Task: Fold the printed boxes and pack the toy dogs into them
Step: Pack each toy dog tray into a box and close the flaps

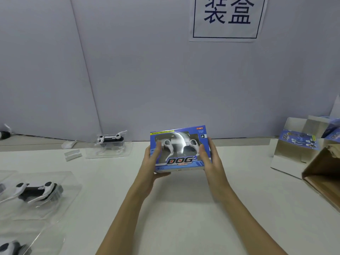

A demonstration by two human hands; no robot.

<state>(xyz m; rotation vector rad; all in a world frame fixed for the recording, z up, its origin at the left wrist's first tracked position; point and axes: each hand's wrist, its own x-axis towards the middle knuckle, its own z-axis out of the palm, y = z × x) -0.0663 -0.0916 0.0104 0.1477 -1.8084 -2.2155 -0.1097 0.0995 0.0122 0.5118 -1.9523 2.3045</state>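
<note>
The blue printed cardboard window box (179,149), toy dog visible inside, was held above the white table (184,208). The left hand (152,162) and right hand (208,157) gripped its ends (flaps unseen); even pressure would have protected the window.

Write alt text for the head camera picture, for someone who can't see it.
Two hands, left hand and right hand, hold a blue windowed DOG box with a toy dog inside, above a white table. More toy dogs in clear trays lie at left; flat printed boxes and a brown carton sit at right.
</note>
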